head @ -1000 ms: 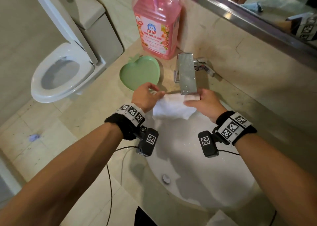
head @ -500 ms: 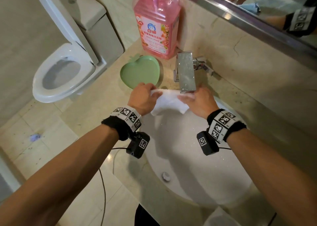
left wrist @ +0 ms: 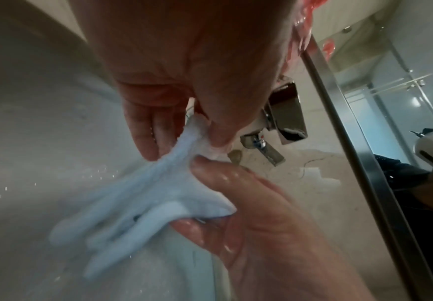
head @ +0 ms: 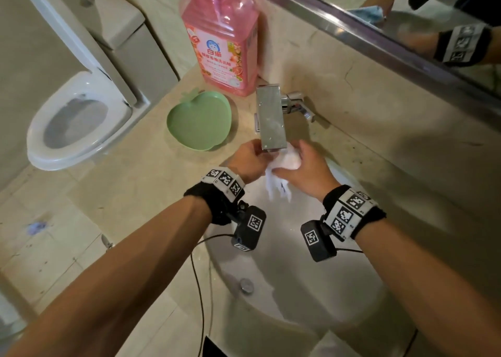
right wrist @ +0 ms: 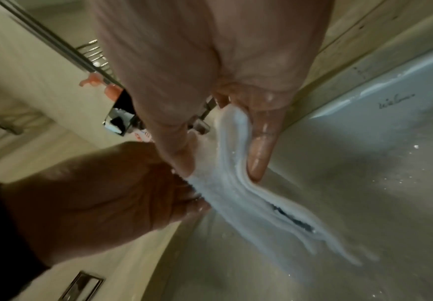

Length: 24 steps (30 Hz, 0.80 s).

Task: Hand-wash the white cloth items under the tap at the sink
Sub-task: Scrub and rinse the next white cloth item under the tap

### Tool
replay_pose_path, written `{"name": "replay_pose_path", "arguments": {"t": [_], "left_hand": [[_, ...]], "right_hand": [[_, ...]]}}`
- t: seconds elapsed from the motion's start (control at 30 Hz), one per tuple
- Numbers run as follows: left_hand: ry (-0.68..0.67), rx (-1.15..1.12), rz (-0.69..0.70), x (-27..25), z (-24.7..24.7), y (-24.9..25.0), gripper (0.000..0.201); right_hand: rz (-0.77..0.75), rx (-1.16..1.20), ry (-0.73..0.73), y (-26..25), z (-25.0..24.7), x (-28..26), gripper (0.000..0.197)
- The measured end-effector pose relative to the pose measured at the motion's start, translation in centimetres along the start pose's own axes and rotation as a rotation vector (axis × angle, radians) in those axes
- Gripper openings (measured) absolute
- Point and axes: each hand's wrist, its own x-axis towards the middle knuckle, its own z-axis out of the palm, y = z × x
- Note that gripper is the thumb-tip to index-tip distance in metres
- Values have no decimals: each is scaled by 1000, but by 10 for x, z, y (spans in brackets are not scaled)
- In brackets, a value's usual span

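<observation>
Head view: both hands meet right under the spout of the chrome tap (head: pixel 271 118), over the back of the white basin (head: pixel 298 289). What they hold looks like a white cloth glove (head: pixel 279 185), its cuff bunched up between the palms and its empty fingers trailing down towards the person.

From the left wrist camera the left hand (left wrist: pixel 184 81) pinches the cuff end between thumb and fingertips. The right hand (left wrist: pixel 249 203), wet and shiny, curls its thumb and fingers round the glove's middle just below. So the glove's long axis runs from the tap downward and outward into the bowl. The left hand is at the upper end nearest the spout, the right a little further along it.

The right wrist view agrees. The glove (right wrist: pixel 249 193) passes between thumb and forefinger there and streams off past the fingertips. It is blurred, so I cannot tell whether water is running. I'd judge any rubbing stroke must travel along that line, cuff to fingertips.
</observation>
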Motion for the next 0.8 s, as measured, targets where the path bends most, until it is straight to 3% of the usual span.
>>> {"name": "replay_pose_path", "arguments": {"t": [0.07, 0.1, 0.23, 0.37, 0.43, 0.53, 0.6, 0.7, 0.8], "left_hand": [[1, -19, 2, -2, 7, 1, 30], [-6, -36, -5, -4, 9, 0, 28], [-91, -31, 28, -4, -3, -11, 31], [-153, 276, 165, 0, -26, -34, 77], [-188, 357, 261, 6, -20, -40, 89], [-234, 522, 167, 16, -3, -41, 80], [-199, 475, 190, 19, 2, -46, 77], [-117, 466, 205, 16, -4, -47, 57], [-90, 560, 297, 14, -13, -42, 60]], "right_hand": [[-19, -54, -38, -1, 6, 0, 86], [-17, -82, -44, 0, 9, 3, 86], [-2, -95, -12, 0, 8, 12, 51], [8, 121, -61, -2, -2, 10, 38], [23, 206, -78, -5, -4, 10, 44], [33, 354, -144, -8, -4, 9, 59], [66, 422, -178, -9, -4, 8, 59], [136, 389, -177, -5, -11, 7, 44], [222, 332, -272, 0, -19, 7, 31]]}}
